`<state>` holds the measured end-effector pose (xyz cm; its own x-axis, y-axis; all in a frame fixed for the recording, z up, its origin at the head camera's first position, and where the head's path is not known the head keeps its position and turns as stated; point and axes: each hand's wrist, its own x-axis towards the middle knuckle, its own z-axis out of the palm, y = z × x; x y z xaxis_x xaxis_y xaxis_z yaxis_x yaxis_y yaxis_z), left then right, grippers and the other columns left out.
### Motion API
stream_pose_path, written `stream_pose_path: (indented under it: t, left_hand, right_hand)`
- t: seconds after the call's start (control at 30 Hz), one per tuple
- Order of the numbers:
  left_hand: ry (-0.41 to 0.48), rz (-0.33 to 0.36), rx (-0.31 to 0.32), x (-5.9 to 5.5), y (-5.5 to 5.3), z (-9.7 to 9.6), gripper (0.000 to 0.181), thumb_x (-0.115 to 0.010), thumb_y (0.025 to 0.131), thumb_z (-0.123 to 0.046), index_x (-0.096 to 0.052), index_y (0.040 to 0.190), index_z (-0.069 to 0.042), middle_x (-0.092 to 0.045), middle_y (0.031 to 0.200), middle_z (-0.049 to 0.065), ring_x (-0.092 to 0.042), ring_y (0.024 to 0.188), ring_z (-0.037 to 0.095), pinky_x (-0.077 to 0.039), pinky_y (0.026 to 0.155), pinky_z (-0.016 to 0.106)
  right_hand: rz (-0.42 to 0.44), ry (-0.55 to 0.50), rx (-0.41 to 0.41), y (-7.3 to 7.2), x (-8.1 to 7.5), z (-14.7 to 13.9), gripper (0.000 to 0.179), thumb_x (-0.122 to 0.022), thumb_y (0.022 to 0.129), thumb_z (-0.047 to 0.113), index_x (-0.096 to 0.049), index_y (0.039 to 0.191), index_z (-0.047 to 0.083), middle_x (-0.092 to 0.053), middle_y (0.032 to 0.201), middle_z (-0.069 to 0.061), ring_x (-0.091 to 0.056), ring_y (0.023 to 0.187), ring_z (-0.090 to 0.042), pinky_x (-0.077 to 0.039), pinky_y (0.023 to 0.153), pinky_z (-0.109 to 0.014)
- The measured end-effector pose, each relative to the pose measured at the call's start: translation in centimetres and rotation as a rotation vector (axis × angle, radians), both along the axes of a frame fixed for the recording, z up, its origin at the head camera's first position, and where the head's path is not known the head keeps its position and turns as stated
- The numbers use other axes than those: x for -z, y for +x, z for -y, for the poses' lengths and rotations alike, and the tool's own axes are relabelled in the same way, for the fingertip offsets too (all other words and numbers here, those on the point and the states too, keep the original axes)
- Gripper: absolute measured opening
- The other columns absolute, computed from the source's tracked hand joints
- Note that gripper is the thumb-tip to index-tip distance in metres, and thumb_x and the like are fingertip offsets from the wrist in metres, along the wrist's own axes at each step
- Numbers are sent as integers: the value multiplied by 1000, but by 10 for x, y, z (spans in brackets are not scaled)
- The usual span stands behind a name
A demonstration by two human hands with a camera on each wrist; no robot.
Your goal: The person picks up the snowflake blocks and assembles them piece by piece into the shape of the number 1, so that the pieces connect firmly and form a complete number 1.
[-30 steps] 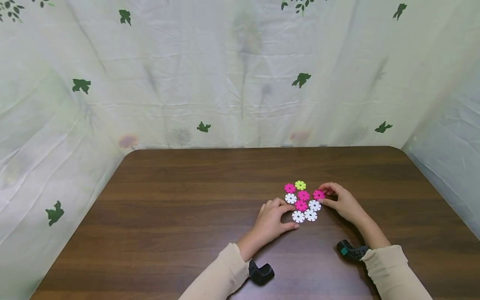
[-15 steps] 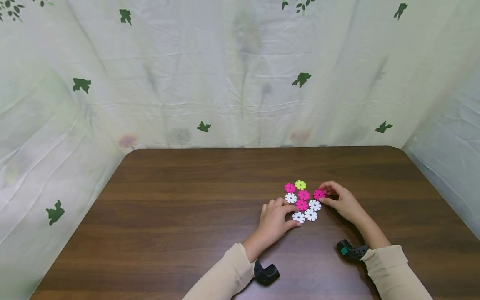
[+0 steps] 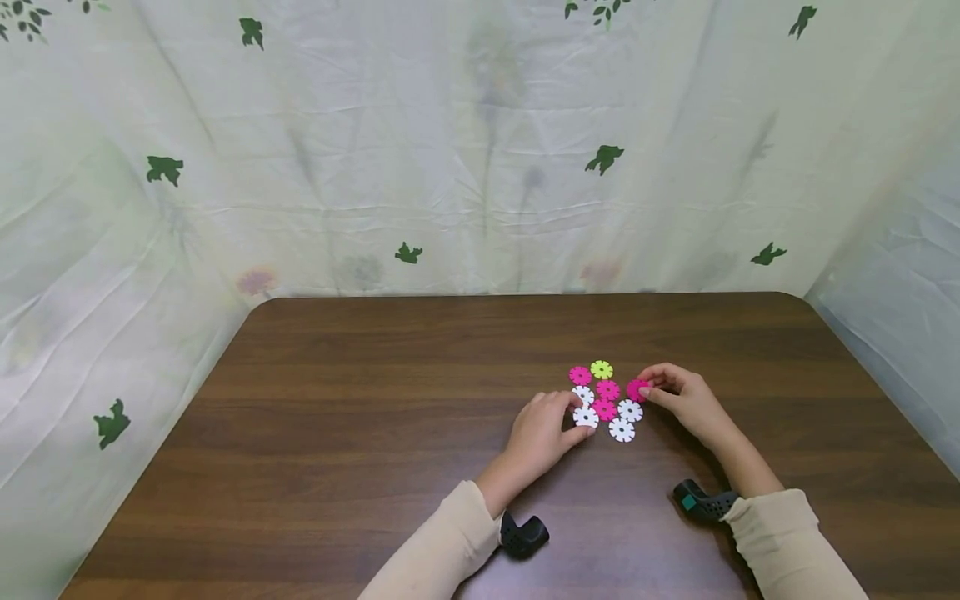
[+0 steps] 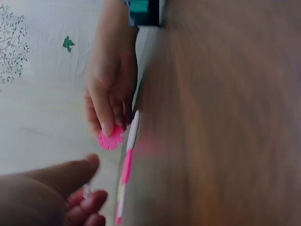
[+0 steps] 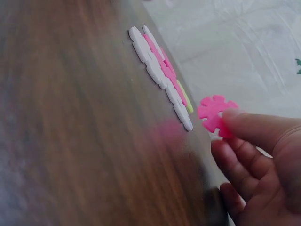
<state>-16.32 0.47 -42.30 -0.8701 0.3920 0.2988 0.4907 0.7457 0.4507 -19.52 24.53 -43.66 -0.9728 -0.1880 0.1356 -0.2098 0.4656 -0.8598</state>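
Note:
My left hand (image 3: 542,429) pinches a white notched building disc (image 3: 586,417) between thumb and fingers, at the left of a flat group of such discs. In the left wrist view that white disc (image 4: 87,190) shows only as a thin edge. A pink notched building disc (image 5: 215,115) is pinched by my right hand (image 3: 692,404), above the table at the group's right side. The group has pink discs (image 3: 608,390), white discs (image 3: 622,430) and a yellow-green disc (image 3: 602,369) at its far end. My left fingers partly cover a second white disc (image 3: 583,394).
The brown wooden table (image 3: 360,450) spreads around the discs. A white curtain (image 3: 480,150) with green leaf shapes hangs behind it. A black wrist device (image 3: 523,536) is on my left wrist, another black device (image 3: 702,502) on my right.
My left hand has moved the front-left white disc away from the front and leftward, off its place beside the other front white disc. The right hand has stayed nearly still, its pink disc tilting slightly.

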Motion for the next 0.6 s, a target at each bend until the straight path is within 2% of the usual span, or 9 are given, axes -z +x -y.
stream_pose_path:
  t: [0.2, 0.37, 0.6]
  left_hand:
    - [77, -74, 32, -12, -3, 8, 31, -72, 75, -32, -62, 97, -13, -62, 86, -7, -50, 76, 9, -40, 68, 20]
    - [161, -93, 49, -19, -6, 17, 30, -73, 76, -27, -61, 97, -10, -62, 88, -3, -52, 81, 13, -41, 71, 22]
    - [280, -176, 70, -29, -12, 31, 30, -74, 75, -21, -61, 98, -6, -62, 87, 1, -53, 84, 18, -42, 74, 26]
  right_hand:
    - [-11, -36, 4, 3, -9, 4, 22, -64, 84, 13, -58, 100, -2, -62, 90, -15, -55, 73, -23, -44, 59, -25]
    - [-66, -28, -32, 2, -17, 10, 19, -64, 83, 10, -58, 97, -2, -62, 87, -13, -57, 72, -25, -46, 59, -26]
    - [-119, -49, -60, 6, -39, 25, 18, -66, 82, 11, -58, 94, 1, -61, 85, -11, -59, 71, -25, -49, 62, -27]
